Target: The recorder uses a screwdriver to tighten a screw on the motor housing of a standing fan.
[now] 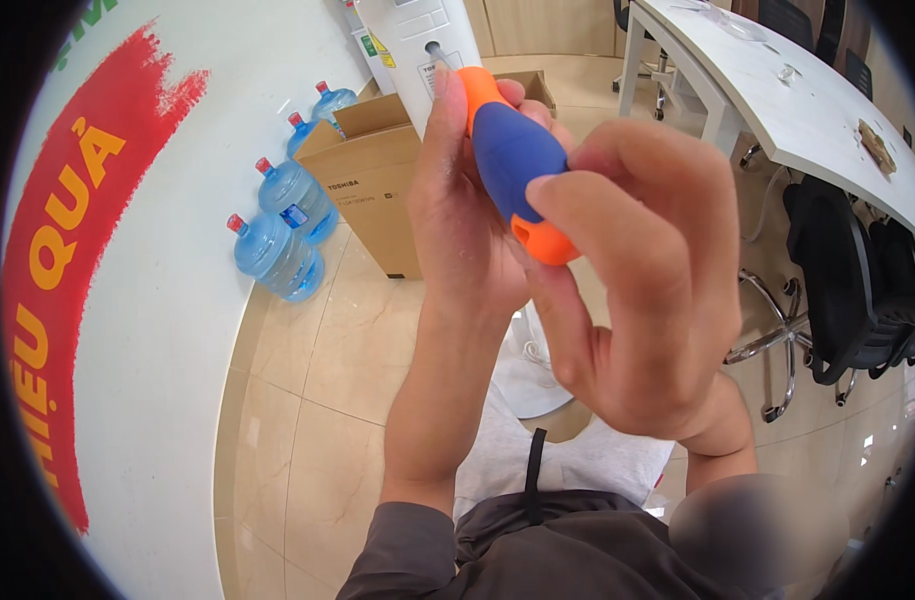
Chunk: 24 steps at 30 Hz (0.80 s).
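Close before me, an orange and blue screwdriver (516, 150) points up at a round hole in an upright white appliance body (406, 30); whether its metal tip is inside I cannot tell. My left hand (448, 205) is closed around the front part of the handle, thumb along the orange collar. My right hand (643, 260) grips the handle's rear end with bent fingers, index finger on the blue part and thumb beneath the orange cap. Below my hands, a round white base (523, 385) with a white cord shows behind my wrists.
An open cardboard box (363, 190) stands behind my left hand, beside several blue water jugs (288, 262) along a white wall with red painting (78, 200). At right are a white table (768, 100) holding small items, and black wheeled chairs (838, 280).
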Available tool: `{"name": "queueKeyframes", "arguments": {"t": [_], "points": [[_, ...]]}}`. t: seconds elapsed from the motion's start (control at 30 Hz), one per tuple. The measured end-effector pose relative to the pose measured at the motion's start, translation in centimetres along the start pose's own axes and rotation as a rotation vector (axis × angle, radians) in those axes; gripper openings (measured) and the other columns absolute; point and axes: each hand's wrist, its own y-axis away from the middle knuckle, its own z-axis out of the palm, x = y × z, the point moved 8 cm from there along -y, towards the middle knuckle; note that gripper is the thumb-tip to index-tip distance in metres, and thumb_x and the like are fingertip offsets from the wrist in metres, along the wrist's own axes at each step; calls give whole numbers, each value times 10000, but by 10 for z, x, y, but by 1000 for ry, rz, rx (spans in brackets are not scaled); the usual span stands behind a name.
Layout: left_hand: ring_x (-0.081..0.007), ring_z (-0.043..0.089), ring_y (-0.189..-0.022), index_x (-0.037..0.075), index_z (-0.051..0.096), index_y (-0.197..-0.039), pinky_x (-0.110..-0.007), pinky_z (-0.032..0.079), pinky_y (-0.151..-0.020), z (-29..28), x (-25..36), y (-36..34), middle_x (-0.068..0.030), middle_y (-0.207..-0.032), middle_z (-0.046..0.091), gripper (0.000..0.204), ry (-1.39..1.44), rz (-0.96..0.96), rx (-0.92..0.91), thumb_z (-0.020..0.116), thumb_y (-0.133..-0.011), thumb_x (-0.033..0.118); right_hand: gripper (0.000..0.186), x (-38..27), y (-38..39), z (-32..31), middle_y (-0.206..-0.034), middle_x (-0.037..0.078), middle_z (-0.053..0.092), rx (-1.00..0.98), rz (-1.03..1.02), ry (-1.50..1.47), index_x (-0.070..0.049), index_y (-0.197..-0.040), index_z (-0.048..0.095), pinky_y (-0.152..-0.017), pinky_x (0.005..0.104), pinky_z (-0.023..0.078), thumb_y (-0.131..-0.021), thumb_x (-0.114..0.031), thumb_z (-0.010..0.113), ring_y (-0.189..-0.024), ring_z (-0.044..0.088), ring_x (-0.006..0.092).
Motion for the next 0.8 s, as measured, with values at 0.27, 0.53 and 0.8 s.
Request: {"name": "queueKeyframes", "arguments": {"t": [0.27, 0.53, 0.8], "points": [[-209, 594, -815, 30, 557, -1126, -324, 520, -687, 4, -7, 10, -100, -957, 606, 505, 9, 50, -24, 430, -1019, 507, 519, 8, 5, -10, -827, 76, 589, -1, 155, 69, -15, -1021, 598, -511, 203, 435, -669, -236, 909, -628, 528, 119], [-227, 644, -909, 37, 555, -1159, -346, 570, -770, -14, -13, -6, -133, -1088, 621, 490, 139, -29, -159, 416, -1027, 488, 517, 24, 1, -6, -962, 109, 591, -3, 196, 39, 3, -994, 622, -529, 213, 471, -665, -276, 907, -631, 553, 116], [-206, 643, -919, 45, 541, -1179, -292, 542, -804, -23, -13, 7, -112, -1085, 622, 465, 15, 94, -114, 441, -1025, 472, 474, 10, 3, -9, -1028, 172, 598, -17, -13, 0, 4, -1055, 637, -617, 268, 561, -665, -94, 886, -755, 631, 206]]}}
